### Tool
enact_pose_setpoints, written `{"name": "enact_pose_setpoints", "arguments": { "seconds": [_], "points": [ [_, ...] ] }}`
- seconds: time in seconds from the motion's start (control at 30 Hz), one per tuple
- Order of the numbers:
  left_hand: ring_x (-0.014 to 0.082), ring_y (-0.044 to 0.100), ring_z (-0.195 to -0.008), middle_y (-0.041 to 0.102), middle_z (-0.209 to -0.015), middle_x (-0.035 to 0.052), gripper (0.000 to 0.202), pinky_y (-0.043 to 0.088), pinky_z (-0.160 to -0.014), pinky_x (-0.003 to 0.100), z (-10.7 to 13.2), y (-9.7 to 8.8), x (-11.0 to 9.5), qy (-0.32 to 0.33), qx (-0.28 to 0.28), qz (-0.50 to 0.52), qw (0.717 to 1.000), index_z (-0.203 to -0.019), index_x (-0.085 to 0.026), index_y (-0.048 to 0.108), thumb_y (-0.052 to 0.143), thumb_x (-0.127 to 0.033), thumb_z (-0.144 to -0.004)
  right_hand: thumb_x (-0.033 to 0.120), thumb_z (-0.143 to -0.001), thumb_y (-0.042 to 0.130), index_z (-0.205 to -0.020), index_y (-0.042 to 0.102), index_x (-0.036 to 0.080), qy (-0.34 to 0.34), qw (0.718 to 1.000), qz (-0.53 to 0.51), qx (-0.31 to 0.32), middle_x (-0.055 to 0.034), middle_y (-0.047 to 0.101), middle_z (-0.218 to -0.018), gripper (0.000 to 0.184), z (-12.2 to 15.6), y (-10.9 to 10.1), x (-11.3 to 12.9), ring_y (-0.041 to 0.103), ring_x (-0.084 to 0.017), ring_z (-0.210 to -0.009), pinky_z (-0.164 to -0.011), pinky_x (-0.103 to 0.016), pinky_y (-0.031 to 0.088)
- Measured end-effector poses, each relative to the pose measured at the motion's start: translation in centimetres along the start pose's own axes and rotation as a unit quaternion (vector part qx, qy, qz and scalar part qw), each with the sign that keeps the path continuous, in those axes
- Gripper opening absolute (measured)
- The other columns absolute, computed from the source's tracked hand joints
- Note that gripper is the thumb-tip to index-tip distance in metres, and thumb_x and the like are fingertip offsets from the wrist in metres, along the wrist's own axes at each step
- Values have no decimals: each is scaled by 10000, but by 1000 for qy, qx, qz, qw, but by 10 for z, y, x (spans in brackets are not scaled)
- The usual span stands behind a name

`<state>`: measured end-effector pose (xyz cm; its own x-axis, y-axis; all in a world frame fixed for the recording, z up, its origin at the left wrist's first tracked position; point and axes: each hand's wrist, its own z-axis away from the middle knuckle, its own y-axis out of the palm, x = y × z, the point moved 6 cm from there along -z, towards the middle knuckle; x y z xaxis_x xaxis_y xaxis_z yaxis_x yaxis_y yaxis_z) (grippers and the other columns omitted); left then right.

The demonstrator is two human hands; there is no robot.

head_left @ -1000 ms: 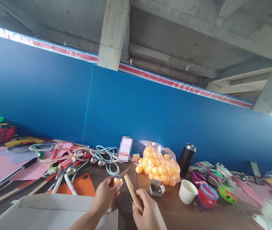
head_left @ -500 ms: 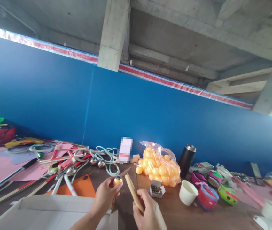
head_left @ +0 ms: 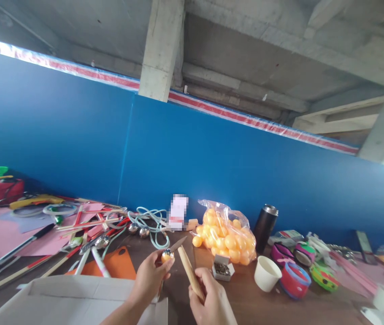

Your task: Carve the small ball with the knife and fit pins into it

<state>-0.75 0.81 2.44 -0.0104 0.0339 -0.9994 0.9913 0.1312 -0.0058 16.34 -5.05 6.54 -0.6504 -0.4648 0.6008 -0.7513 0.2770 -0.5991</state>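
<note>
My left hand (head_left: 149,277) is closed, thumb and fingers pinching a shiny metal ball (head_left: 167,256) that reflects orange. A dark, flat, pointed piece (head_left: 178,244) sticks out beyond the ball to the upper right; how the two are joined, I cannot tell. My right hand (head_left: 210,295) is wrapped round a pale wooden stick (head_left: 188,268), tilted up and left. The stick's far end lies close beside the pointed piece; whether they touch is unclear. Under my left forearm is a white cardboard box (head_left: 76,289).
Ahead stand a bag of orange balls (head_left: 227,237), a small box of metal bits (head_left: 222,268), a paper cup (head_left: 267,273) and a black flask (head_left: 266,228). Leftward lie an orange sheet (head_left: 119,262), cords (head_left: 144,216) and sticks. Colourful wrist bands (head_left: 295,280) lie right. A blue partition (head_left: 212,158) rises behind.
The view has shifted very slightly, so everything appears a little farther right. Both hands keep the same grips, and the stick stays close to the pointed piece.
</note>
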Motion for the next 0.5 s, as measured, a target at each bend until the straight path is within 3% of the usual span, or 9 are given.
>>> {"name": "enact_pose_setpoints", "arguments": {
  "seconds": [0.5],
  "points": [
    [131,587,-629,619,-734,30,464,509,-534,221,-3,2,4,-6,8,5,1000,-1006,-123,572,603,-424,-655,175,-701,465,-839,487,206,3,1000,7,27,-28,623,-739,143,0,-1,5,602,-168,-656,-560,-199,454]
  ]
}}
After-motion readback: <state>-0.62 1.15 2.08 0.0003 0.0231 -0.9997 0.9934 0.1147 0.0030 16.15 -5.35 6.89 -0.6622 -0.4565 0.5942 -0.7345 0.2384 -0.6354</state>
